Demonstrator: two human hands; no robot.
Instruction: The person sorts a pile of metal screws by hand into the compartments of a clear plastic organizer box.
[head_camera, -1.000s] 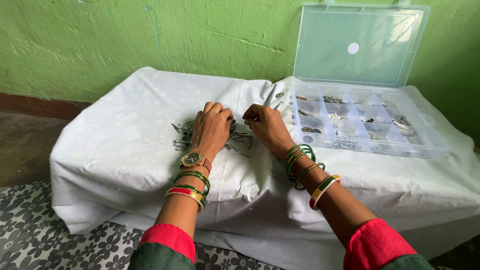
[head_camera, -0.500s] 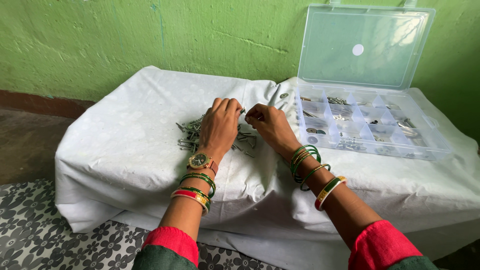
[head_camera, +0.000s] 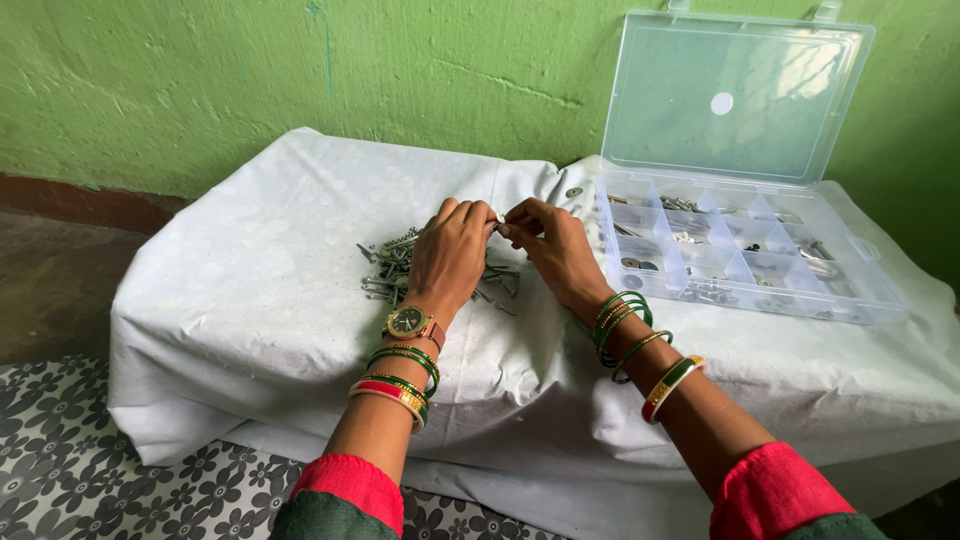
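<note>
Pinching a small screw (head_camera: 497, 227) between them, the left hand (head_camera: 450, 255) and the right hand (head_camera: 553, 248) meet fingertip to fingertip just above the white cloth (head_camera: 250, 290), both with fingers drawn together on the piece; it is too small to tell which hand carries most of the grip. Under and to the left of the left hand lies a loose pile of screws and nails (head_camera: 395, 270), some spilling out below the wrist toward the right hand. To handle the piece well, it seems wise to keep the pinch close to the cloth, so a slip drops it near the pile rather than off the edge. To the right of the right hand stands a clear plastic organizer box (head_camera: 850, 300), its lid (head_camera: 735, 95) propped open against the green wall (head_camera: 300, 70). Its divided compartments hold sorted hardware: washers (head_camera: 632, 264) in the cell nearest the right hand, screws and other small metal parts in those beyond.
</note>
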